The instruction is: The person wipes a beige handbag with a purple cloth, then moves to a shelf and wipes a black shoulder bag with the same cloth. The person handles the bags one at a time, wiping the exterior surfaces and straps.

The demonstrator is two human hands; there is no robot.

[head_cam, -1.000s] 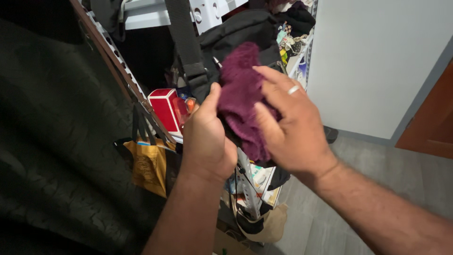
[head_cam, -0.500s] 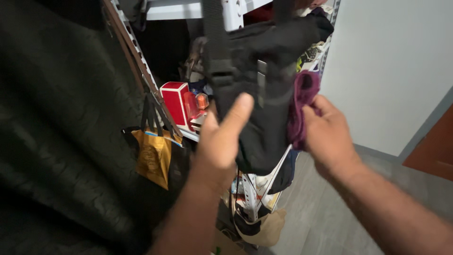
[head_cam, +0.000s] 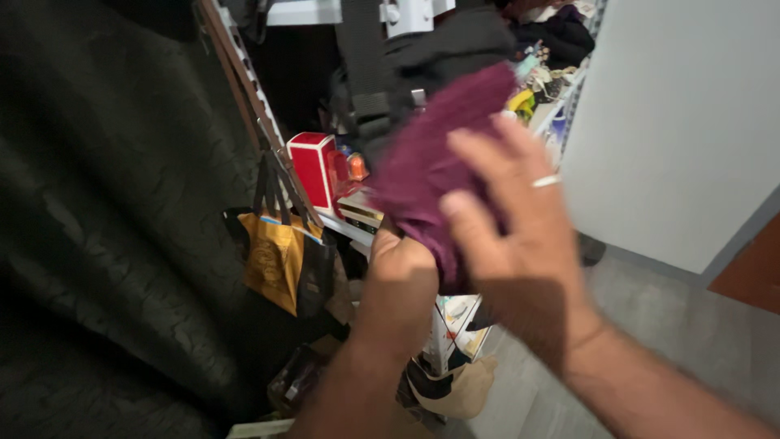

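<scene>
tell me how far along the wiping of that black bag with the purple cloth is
Done: cannot be judged, since the frame is blurred and the black bag shows no clear wiped patch. In hand: the right hand presses the purple cloth flat against the hanging bag, while the left hand sits below it, apparently steadying the bag. Left: probably the strap and upper part, which the cloth does not cover.

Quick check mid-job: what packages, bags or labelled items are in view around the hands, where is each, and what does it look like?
Red box: on the shelf left of the hands, upright, rectangular, red with white edging.
Yellow bag: hangs off the shelf frame below the red box, flat, yellow with dark handles and a faint print.
Beige bag: on the floor under the shelf, slumped, tan.
No screens or signs visible.
</scene>
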